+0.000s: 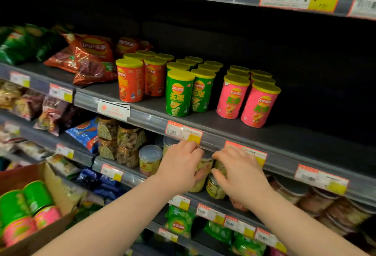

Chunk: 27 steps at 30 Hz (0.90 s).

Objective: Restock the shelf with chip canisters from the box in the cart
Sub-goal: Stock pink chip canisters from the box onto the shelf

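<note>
As both reach forward, left hand [179, 166] and right hand [242, 176] grip jars [203, 172]

The dark shelf [305, 137] carries upright red canisters [130, 81], green canisters [179, 94], pink canisters [258, 105] and chip bags [91, 58].

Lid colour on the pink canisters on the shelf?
Yellow lids on the pink canisters; the head view shows it best.
</note>
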### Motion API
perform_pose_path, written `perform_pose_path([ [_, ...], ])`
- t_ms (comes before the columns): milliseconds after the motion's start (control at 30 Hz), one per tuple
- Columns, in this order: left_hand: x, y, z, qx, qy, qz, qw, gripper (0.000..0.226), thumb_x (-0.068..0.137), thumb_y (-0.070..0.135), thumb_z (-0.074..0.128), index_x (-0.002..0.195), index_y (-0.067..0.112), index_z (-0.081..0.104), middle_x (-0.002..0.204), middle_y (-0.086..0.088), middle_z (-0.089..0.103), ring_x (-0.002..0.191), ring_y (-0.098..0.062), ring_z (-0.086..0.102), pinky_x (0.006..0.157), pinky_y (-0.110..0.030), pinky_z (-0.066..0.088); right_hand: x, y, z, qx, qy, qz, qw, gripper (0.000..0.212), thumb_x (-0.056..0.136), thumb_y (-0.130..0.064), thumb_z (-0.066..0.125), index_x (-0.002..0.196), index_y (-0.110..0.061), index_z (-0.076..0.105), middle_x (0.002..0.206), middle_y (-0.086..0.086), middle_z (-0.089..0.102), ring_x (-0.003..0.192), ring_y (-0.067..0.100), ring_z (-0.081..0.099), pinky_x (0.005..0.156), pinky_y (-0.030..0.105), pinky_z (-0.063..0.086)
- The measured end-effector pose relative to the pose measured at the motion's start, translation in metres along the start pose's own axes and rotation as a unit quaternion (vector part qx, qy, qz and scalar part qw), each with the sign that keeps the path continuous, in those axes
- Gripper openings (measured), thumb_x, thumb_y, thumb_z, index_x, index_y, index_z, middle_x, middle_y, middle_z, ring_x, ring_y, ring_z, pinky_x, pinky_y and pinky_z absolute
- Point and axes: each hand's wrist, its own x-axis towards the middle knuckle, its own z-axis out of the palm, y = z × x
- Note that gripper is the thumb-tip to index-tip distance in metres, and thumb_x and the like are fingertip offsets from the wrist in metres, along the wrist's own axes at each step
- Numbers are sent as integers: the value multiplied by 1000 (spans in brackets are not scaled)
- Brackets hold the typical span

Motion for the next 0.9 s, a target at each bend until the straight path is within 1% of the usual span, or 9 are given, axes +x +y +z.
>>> perform_pose_path([
  [67, -12, -1, 1, 14, -38, -28, 999, 40, 72, 45, 45, 83, 12, 64, 85, -6, 61, 72, -29, 60, 56, -33, 47, 0, -7, 12, 8, -12, -15, 1000, 31, 68, -44, 52, 87, -24, 67, 81, -5, 64, 75, 23, 65, 60, 37, 53],
  [100, -18, -1, 2, 17, -61, -51, 997, 39, 76, 45, 46, 89, 12, 64, 91, -6, 61, 81, -30, 59, 63, -35, 47, 0, -11, 17, 17, -23, -22, 999, 30, 71, -43, 51, 90, -24, 66, 85, -4, 63, 79, 24, 65, 64, 38, 52],
  [167, -33, -2, 6, 23, -94, -94, 991, 42, 82, 46, 47, 102, 12, 61, 103, -7, 57, 96, -30, 55, 75, -38, 44, -1, -19, 28, 25, -63, -37, 997, 32, 84, -40, 49, 109, -25, 60, 106, -3, 59, 101, 25, 58, 83, 37, 46],
  [200, -41, -2, 7, 23, -101, -109, 989, 42, 82, 47, 45, 101, 13, 61, 103, -6, 57, 96, -30, 55, 75, -38, 44, -1, -21, 35, 28, -74, -53, 995, 35, 89, -40, 47, 119, -25, 55, 116, -3, 55, 111, 24, 52, 91, 35, 41],
  [267, -59, -2, 8, 30, -119, -139, 983, 40, 85, 47, 44, 102, 14, 58, 105, -5, 55, 98, -28, 53, 78, -37, 43, 0, -27, 48, 46, -94, -78, 991, 38, 93, -41, 44, 127, -26, 48, 124, -4, 50, 119, 22, 45, 96, 32, 36],
  [367, -89, -6, 17, 46, -161, -186, 968, 39, 91, 45, 44, 115, 16, 53, 117, -2, 50, 109, -24, 47, 85, -34, 38, -1, -41, 69, 73, -137, -101, 983, 38, 93, -41, 43, 128, -26, 47, 125, -3, 49, 120, 21, 44, 97, 33, 35],
  [567, -153, -13, 20, 62, -227, -278, 931, 52, 84, 50, 32, 114, 16, 56, 112, -3, 53, 105, -26, 53, 81, -34, 44, -5, -75, 107, 90, -188, -153, 966, 40, 91, -43, 46, 127, -26, 49, 127, -3, 52, 122, 22, 46, 97, 34, 39],
  [700, -192, -16, 20, 68, -278, -334, 898, 40, 89, 44, 44, 117, 17, 52, 117, -3, 50, 110, -26, 49, 85, -36, 41, -11, -103, 122, 89, -224, -177, 954, 40, 92, -43, 44, 128, -25, 49, 126, 0, 53, 121, 25, 46, 96, 36, 38],
  [900, -246, -31, 11, 66, -296, -371, 878, 42, 91, 46, 43, 120, 18, 52, 119, -4, 50, 113, -27, 49, 88, -37, 41, -18, -154, 132, 77, -267, -195, 941, 44, 93, -43, 46, 133, -24, 46, 131, 2, 50, 124, 27, 44, 98, 38, 39],
])
